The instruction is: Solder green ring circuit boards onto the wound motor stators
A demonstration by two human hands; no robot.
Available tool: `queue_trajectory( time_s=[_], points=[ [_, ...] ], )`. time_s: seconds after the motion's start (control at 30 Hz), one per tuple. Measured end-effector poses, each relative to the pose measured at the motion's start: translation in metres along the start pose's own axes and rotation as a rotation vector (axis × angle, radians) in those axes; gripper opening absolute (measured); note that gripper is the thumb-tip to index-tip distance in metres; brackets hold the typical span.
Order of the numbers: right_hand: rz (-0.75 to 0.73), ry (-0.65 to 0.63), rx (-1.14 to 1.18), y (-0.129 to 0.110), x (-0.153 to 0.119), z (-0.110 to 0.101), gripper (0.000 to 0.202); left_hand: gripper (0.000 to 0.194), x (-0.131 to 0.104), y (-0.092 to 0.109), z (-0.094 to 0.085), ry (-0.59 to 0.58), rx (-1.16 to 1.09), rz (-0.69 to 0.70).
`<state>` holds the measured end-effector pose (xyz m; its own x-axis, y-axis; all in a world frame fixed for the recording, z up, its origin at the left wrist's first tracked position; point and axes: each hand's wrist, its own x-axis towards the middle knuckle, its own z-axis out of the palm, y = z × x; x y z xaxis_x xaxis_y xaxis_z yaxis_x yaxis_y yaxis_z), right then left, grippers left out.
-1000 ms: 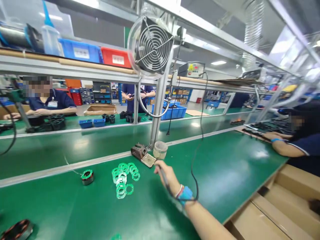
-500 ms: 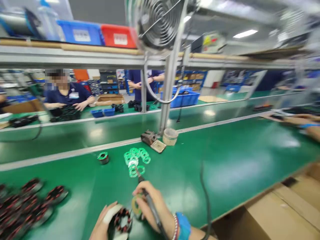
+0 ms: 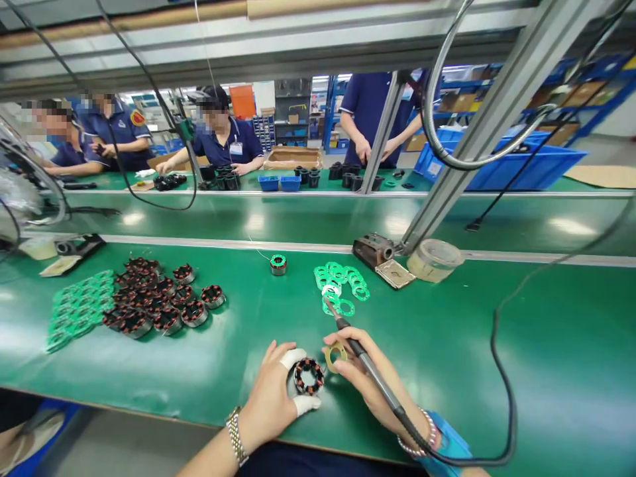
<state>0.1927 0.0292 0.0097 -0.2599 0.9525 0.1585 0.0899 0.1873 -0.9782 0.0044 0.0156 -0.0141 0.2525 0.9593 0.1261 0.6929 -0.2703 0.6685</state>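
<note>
My left hand (image 3: pixel 272 397) rests on the green table and grips a small round stator (image 3: pixel 309 375) with copper windings between thumb and finger, both in white finger cots. My right hand (image 3: pixel 370 381) holds a soldering iron (image 3: pixel 365 361) like a pen, its tip pointing up-left toward the loose green rings (image 3: pixel 342 283). The same hand pinches a thin yellowish ring (image 3: pixel 336 356) right beside the stator. The iron's black cord (image 3: pixel 499 371) loops off to the right.
A cluster of wound stators (image 3: pixel 159 301) and sheets of green rings (image 3: pixel 77 306) lie at left. One lone stator (image 3: pixel 278 264), an iron stand (image 3: pixel 380 255) and a round tub (image 3: pixel 434 260) sit beyond. Several other people work across the conveyor (image 3: pixel 298 218).
The view swung left and down. My right hand came back from the iron stand toward me. My left hand entered with a stator, and the yellowish ring now sits beside it.
</note>
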Motion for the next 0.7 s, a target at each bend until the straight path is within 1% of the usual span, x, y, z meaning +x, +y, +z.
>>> queue_trajectory(
  time_s=[0.1,0.17,0.23,0.3,0.43,0.5,0.6,0.7],
  points=[
    [-0.055,-0.032,-0.33,-0.007,0.002,-0.001,0.024,0.052,0.0,-0.002,-0.001,-0.028,-0.02,-0.016],
    [-0.116,-0.094,-0.438,-0.011,0.004,-0.001,0.029,0.054,0.0,-0.003,-0.003,-0.046,-0.041,-0.023],
    [-0.181,-0.154,-0.443,-0.013,0.006,0.001,0.036,0.058,0.001,-0.004,-0.005,-0.071,-0.066,-0.025],
    [-0.216,-0.202,-0.394,-0.013,0.008,0.003,0.045,0.06,0.002,-0.004,-0.008,-0.111,-0.092,-0.015],
    [-0.184,-0.302,-0.306,-0.009,0.014,0.01,0.057,0.059,0.004,-0.004,-0.013,-0.156,-0.142,0.002],
    [-0.154,-0.325,-0.319,-0.006,0.014,0.013,0.057,0.058,0.005,-0.004,-0.014,-0.156,-0.148,-0.01],
    [-0.13,-0.307,-0.366,-0.002,0.011,0.016,0.051,0.054,0.005,-0.006,-0.013,-0.157,-0.147,-0.02],
    [-0.162,-0.303,-0.369,0.001,0.009,0.016,0.045,0.051,0.006,-0.008,-0.013,-0.169,-0.155,-0.011]
  ],
)
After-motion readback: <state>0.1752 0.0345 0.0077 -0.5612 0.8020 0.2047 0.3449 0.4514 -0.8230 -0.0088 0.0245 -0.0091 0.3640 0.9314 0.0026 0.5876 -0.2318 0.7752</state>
